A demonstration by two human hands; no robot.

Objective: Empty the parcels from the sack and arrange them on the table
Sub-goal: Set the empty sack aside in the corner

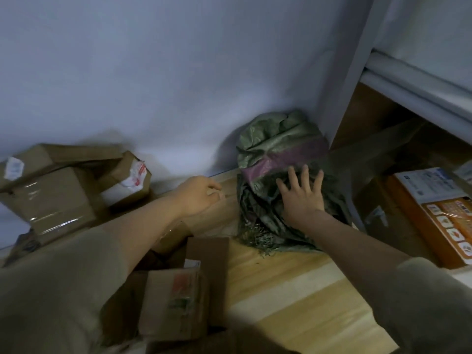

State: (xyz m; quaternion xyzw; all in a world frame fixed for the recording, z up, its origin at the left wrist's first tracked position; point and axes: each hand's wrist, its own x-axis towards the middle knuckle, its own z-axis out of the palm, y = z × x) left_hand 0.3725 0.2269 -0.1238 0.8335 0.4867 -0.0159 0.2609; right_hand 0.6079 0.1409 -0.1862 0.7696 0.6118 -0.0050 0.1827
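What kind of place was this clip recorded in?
Probably a parcel sorting or storage room. Taped cardboard parcels are piled against the wall, a crumpled woven sack sits in the corner on the wooden table, and a labelled orange box lies under metal shelving.

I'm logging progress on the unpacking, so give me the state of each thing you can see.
Sack: crumpled, slumped against the wall.
Right hand: open, fingers spread flat on the sack.
Left hand: loosely curled, holding nothing.
Stacked boxes: taped shut.
Near box: closed.
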